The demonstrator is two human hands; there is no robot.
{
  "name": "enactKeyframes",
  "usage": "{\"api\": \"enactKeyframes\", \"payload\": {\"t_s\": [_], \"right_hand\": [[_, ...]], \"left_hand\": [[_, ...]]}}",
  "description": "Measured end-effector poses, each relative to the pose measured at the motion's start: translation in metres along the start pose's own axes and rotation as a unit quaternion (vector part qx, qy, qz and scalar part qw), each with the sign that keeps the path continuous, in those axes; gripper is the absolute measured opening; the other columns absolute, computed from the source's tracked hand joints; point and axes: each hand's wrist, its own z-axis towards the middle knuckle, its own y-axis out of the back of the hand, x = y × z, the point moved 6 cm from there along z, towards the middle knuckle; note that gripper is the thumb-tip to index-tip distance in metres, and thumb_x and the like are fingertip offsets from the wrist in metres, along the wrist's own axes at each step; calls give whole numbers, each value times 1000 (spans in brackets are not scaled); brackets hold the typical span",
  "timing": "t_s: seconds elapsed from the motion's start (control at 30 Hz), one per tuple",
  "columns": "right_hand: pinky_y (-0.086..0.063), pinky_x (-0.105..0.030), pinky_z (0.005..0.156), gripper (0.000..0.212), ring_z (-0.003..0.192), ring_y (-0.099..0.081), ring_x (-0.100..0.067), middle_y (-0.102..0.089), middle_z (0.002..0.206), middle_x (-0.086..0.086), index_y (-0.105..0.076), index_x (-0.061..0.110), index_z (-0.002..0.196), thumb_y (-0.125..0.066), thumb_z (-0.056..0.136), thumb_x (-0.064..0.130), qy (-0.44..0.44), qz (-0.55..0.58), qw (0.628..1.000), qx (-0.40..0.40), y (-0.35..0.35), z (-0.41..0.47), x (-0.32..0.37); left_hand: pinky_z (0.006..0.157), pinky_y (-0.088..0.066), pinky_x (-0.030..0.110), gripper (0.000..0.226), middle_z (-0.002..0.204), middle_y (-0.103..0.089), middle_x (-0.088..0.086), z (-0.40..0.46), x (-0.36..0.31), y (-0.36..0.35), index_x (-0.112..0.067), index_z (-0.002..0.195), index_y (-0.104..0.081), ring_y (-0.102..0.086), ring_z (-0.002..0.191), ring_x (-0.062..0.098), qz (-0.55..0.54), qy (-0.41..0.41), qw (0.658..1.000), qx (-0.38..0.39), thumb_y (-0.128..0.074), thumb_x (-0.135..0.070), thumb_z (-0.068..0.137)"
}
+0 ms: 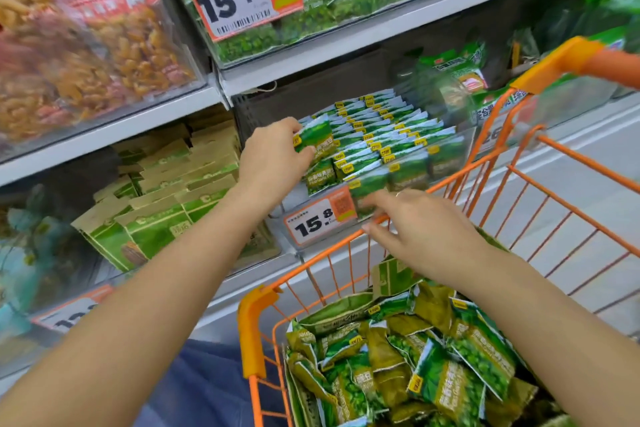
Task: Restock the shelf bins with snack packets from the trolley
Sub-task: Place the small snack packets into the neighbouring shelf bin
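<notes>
A clear shelf bin (287,196) holds several rows of small green pea snack packets (384,135) standing upright. My left hand (273,158) grips a green packet (317,139) at the bin's front left corner. My right hand (419,232) hovers over the trolley's front rim, fingers loosely spread; a packet (367,189) at the bin's front edge sits just past its fingertips, and I cannot tell whether they hold it. The orange wire trolley (252,329) below is heaped with loose green packets (433,364).
A 15.8 price tag (318,220) hangs on the bin front. Left of it is a bin of tan and green boxes (166,198). Above are a bin of green packets (332,0) and bags of fried snacks (86,45). The trolley handle (568,62) crosses the upper right.
</notes>
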Motion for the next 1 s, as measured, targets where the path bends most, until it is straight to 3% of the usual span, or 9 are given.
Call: {"api": "enactKeyframes", "payload": {"t_s": [0.07, 0.13, 0.23, 0.37, 0.57, 0.63, 0.73, 0.87, 1.0], "right_hand": [[-46, -32, 76, 39, 107, -56, -17, -65, 110, 6, -44, 28, 132, -38, 99, 48, 10, 5, 1000, -2, 0, 0, 1], [-46, -32, 80, 39, 109, -56, -18, -64, 113, 5, -45, 27, 133, -38, 99, 45, 21, 7, 1000, -3, 0, 1, 2], [-43, -30, 83, 39, 113, -54, -18, -62, 116, 3, -45, 27, 135, -38, 100, 43, 35, 1, 999, -8, 1, 2, 4], [-35, -28, 75, 36, 110, -53, -18, -60, 111, 1, -47, 26, 132, -37, 101, 42, 42, 6, 999, -20, 4, 2, 5], [-40, -29, 83, 34, 112, -51, -17, -60, 114, 2, -50, 26, 129, -37, 101, 41, 59, 2, 998, -10, 0, 6, 5], [-42, -29, 82, 33, 112, -51, -16, -61, 115, 3, -51, 27, 128, -38, 101, 40, 56, 11, 998, -8, -2, 8, 4], [-40, -28, 77, 31, 112, -50, -15, -60, 114, 5, -54, 28, 124, -40, 100, 40, 54, 29, 998, -24, 1, 10, 7], [-38, -29, 64, 25, 91, -58, -16, -63, 95, 6, -62, 27, 106, -42, 99, 40, 88, 43, 994, -52, 12, 9, 22], [-33, -29, 60, 24, 84, -61, -21, -68, 88, 4, -63, 29, 98, -46, 95, 46, 87, 12, 995, 40, -2, 5, 33]], "left_hand": [[72, -47, 37, 28, 105, -67, 15, 18, 1, -20, -11, 109, -65, -62, 96, 36, 73, 19, 995, 65, -66, -24, 84], [54, -41, 31, 7, 79, -59, 13, 28, 5, -42, -6, 80, -60, -57, 67, 28, 133, 35, 980, 147, -64, -11, 83], [41, -29, 26, 30, 59, -40, 4, 36, 13, -71, -9, 61, -42, -39, 49, 18, 155, 48, 964, 209, -61, -2, 84], [47, -37, 29, 41, 57, -42, 1, 41, 13, -95, -14, 60, -40, -43, 51, 17, 106, 49, 967, 226, -73, -20, 84], [56, -38, 30, 40, 64, -44, 0, 40, 13, -100, -16, 65, -43, -47, 63, 21, 122, 40, 971, 202, -71, -35, 86], [61, -42, 33, 33, 85, -55, 3, 37, 10, -92, -15, 88, -57, -54, 76, 23, 170, 25, 967, 188, -68, -46, 85], [76, -46, 39, 47, 120, -53, 8, 29, 3, -66, -16, 120, -55, -58, 104, 29, 183, 0, 971, 152, -64, -48, 86], [73, -47, 33, 26, 103, -63, -7, -26, -14, -4, -26, 110, -62, -62, 91, 20, 21, -106, 994, 23, -53, -41, 91], [61, -45, 17, 20, 73, -64, -14, -122, -12, 11, -28, 96, -68, -59, 66, -1, -168, -170, 952, 192, -55, -42, 88]]}}
